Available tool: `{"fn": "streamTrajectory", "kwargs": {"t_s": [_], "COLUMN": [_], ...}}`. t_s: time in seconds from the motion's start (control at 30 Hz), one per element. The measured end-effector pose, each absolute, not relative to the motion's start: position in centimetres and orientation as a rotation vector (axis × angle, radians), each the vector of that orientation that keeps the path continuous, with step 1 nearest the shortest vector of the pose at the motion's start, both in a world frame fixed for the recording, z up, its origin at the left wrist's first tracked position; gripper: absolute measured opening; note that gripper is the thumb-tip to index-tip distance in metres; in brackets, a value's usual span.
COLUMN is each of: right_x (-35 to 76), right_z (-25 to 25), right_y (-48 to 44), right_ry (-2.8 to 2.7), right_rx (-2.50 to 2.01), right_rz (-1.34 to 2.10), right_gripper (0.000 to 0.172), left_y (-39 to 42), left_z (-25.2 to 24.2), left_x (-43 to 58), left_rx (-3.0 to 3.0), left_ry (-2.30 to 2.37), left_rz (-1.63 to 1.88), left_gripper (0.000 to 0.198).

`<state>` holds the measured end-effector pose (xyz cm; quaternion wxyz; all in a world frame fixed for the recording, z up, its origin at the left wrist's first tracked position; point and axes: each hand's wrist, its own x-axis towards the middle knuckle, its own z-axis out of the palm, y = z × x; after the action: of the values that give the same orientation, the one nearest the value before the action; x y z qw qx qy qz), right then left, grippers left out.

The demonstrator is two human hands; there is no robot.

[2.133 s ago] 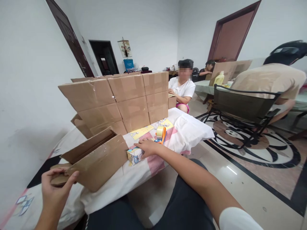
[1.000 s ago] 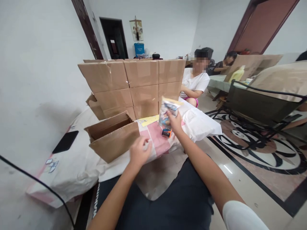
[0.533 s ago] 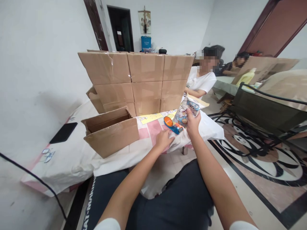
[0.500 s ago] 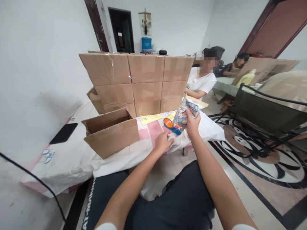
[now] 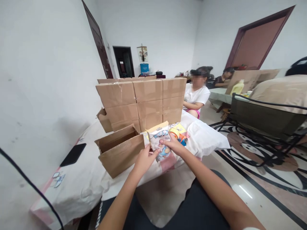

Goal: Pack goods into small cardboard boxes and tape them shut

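A printed packet point(image 5: 165, 150), pale with blue lettering, cartoon figures and a yellowish top edge, is upright above the table. My right hand point(image 5: 174, 145) grips its right side, thumb across the front. At its lower left edge, my left hand point(image 5: 144, 159) pinches it between thumb and fingers. Just left of my hands stands an open cardboard box point(image 5: 124, 156), its inside mostly hidden. Behind my right hand lies a blue and orange tape dispenser point(image 5: 183, 140), partly covered.
Stacked cardboard boxes point(image 5: 150, 110) form a wall at the back of the cloth-covered table point(image 5: 203, 134). A black tablet-like slab point(image 5: 73, 155) lies at the left. A person in a white shirt point(image 5: 198, 95) sits beyond the stack. A folding chair point(image 5: 261, 121) stands at the right.
My right hand has brought the packet left and down, nearer the open box. My left hand has moved onto the packet's edge. The camera view has shifted.
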<state>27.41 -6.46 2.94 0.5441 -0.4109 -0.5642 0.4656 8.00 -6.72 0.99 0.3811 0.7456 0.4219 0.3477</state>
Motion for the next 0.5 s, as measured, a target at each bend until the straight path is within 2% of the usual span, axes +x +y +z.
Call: {"fn": "streamTrajectory", "kwargs": {"t_s": [0.13, 0.2, 0.3, 0.43, 0.5], "right_x": [27.6, 28.1, 28.5, 28.5, 27.9], "right_z": [2.1, 1.9, 2.4, 4.8, 6.7], "right_y": [-6.8, -6.8, -6.4, -5.2, -4.6], "right_ry": [-1.542, -1.666, -1.656, -1.476, -1.446], "right_rx": [-0.938, -0.930, -0.923, -0.919, -0.895], "right_rz": [1.147, 1.121, 1.098, 0.951, 0.909], "right_gripper": [0.060, 0.058, 0.052, 0.047, 0.047], "left_y": [-7.7, -8.3, -8.9, -8.2, -7.5], "left_z": [0.9, 1.4, 3.0, 5.6, 6.5], "left_x": [7.5, 7.4, 6.1, 1.5, -0.9], "left_rx": [1.962, 2.027, 2.132, 2.312, 2.464], "left_ry": [1.139, 1.206, 1.541, 2.093, 2.160], "left_rz": [0.931, 0.901, 0.836, 1.175, 0.944], "left_gripper": [0.043, 0.046, 0.050, 0.060, 0.051]}}
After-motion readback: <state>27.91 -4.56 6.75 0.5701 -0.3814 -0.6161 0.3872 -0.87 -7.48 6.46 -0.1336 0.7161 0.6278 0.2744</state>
